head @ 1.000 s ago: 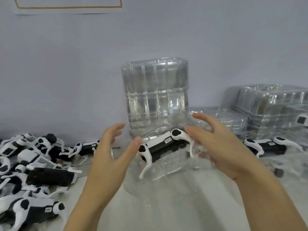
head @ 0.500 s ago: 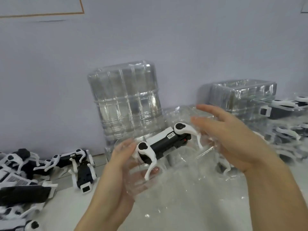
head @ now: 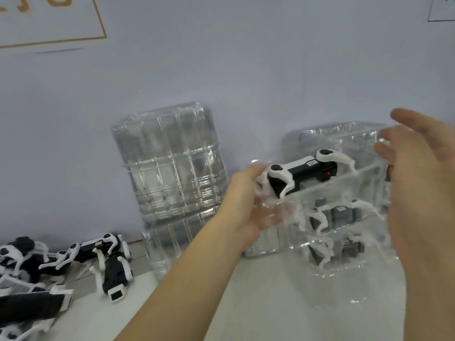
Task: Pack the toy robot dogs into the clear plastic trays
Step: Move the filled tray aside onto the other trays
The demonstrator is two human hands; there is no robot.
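Note:
A black-and-white toy robot dog (head: pixel 305 168) lies in a clear plastic tray (head: pixel 344 185) that I hold up above the table. My left hand (head: pixel 242 200) cups the tray's left end, thumb over the rim beside the dog's leg. My right hand (head: pixel 423 193) presses against the tray's right end with its fingers fairly straight. Through the tray's clear walls I see other packed dogs (head: pixel 339 215) lower down; which tray they lie in is hard to tell.
A tall stack of empty clear trays (head: pixel 170 163) stands against the wall at centre. More clear trays (head: pixel 339 134) stand at the back right. Several loose robot dogs (head: pixel 113 264) lie on the white table (head: pixel 246 303) at the left.
Both hands have lifted the tray with the dog and carried it up and to the right, away from the tall stack. The view has swung right too.

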